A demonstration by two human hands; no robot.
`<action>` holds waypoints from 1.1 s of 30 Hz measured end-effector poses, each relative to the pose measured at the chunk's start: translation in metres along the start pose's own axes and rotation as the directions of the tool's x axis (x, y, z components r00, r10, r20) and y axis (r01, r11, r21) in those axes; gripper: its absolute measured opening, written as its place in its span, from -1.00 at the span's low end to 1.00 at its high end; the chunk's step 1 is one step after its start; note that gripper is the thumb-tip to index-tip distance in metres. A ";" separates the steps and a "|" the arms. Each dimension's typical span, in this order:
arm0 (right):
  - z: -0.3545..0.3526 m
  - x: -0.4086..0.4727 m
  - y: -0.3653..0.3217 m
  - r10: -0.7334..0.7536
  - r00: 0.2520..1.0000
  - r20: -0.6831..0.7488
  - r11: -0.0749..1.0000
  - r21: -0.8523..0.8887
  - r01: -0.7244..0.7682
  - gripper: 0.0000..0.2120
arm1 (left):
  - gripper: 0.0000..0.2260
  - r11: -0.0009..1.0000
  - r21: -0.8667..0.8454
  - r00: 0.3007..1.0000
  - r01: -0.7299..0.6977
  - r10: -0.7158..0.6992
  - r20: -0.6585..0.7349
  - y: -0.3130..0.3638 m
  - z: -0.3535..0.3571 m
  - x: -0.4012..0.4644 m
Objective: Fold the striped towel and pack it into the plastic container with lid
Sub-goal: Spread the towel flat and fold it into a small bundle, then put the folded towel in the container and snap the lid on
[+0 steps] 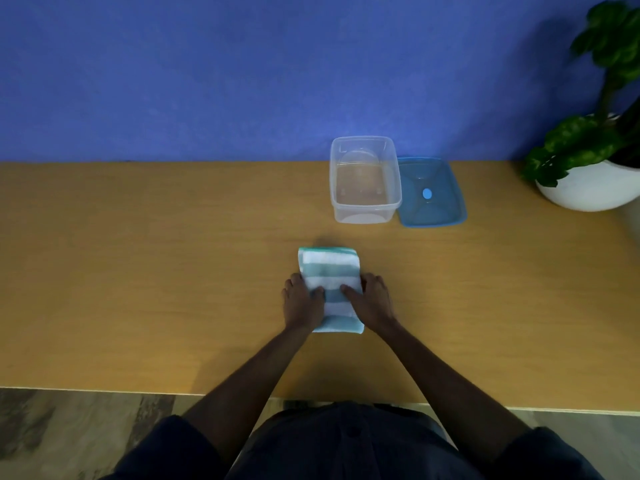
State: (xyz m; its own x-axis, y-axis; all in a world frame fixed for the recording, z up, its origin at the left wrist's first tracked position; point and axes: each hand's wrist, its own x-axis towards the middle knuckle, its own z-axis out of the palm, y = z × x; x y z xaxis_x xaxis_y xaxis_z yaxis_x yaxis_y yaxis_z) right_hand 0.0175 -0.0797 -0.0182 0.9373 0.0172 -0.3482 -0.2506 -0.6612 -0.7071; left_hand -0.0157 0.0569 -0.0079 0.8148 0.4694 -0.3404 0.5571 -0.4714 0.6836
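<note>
The striped towel (329, 271), teal and white, lies folded into a narrow rectangle in the middle of the wooden table (138, 271). My left hand (302, 301) grips its left edge, thumb on top. My right hand (372, 299) grips its right edge the same way. The near half of the towel sits between the two hands. Behind and to the right stands the clear plastic container (365, 180), open with nothing inside. Its blue lid (431, 192) lies flat on the table, touching the container's right side.
A potted plant in a white pot (588, 185) stands at the far right of the table. A blue wall (207, 81) rises along the table's far edge. The table's front edge runs just in front of my body.
</note>
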 end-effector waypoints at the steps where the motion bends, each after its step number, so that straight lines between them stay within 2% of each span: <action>1: -0.003 0.000 -0.004 0.011 1.000 0.019 0.998 0.059 -0.012 -0.58 | -0.67 0.999 -0.047 1.000 -0.004 0.004 0.001 0.002 -0.001 -0.001; 4: -0.012 0.001 -0.013 0.040 0.994 0.101 0.965 0.254 -0.064 -0.63 | -0.68 0.989 -0.146 0.999 0.030 -0.028 0.015 0.008 -0.007 -0.003; 7: -0.021 0.002 -0.016 0.048 0.986 0.160 0.904 0.412 -0.111 -0.68 | -0.66 0.934 -0.336 0.992 0.122 -0.100 0.082 0.018 -0.017 -0.004; 11: -0.035 0.000 -0.021 0.046 0.975 0.215 0.796 0.582 -0.166 -0.71 | -0.46 0.814 -0.513 0.957 0.274 -0.179 0.227 0.025 -0.031 0.002; 13: -0.041 0.000 -0.025 0.059 0.974 0.219 0.728 0.658 -0.192 -0.70 | -0.43 0.704 -0.609 0.915 0.365 -0.150 0.375 0.027 -0.035 0.005; 16: -0.047 -0.001 -0.029 0.059 0.975 0.216 0.675 0.711 -0.198 -0.69 | -0.58 0.598 -0.676 0.863 0.431 -0.052 0.503 0.032 -0.039 0.003; 20: -0.055 -0.003 -0.032 0.027 0.977 0.211 0.642 0.746 -0.179 -0.66 | -0.60 0.581 -0.714 0.886 0.391 -0.030 0.462 0.038 -0.041 0.004; 25: -0.062 -0.007 -0.036 -0.003 0.985 0.171 0.649 0.750 -0.128 -0.64 | -0.65 0.576 -0.765 0.928 0.288 0.030 0.372 0.047 -0.044 -0.003; 31: -0.066 -0.019 -0.037 -0.107 0.989 0.104 0.773 0.635 0.017 -0.67 | -0.64 0.574 -0.804 0.971 0.156 0.059 0.231 0.058 -0.049 -0.009; 33: -0.068 -0.021 -0.038 -0.152 0.987 0.060 0.779 0.621 0.082 -0.70 | -0.63 0.574 -0.809 0.976 0.124 0.075 0.203 0.063 -0.052 -0.010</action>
State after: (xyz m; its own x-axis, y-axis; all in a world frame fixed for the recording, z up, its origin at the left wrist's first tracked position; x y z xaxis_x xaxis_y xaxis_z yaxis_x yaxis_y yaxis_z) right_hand 0.0233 -0.1060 0.0576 0.9481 0.1627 -0.2732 -0.2689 -0.0480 -0.9620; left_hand 0.0030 0.0610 0.0720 0.8697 0.2714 -0.4123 0.2913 0.3921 0.8726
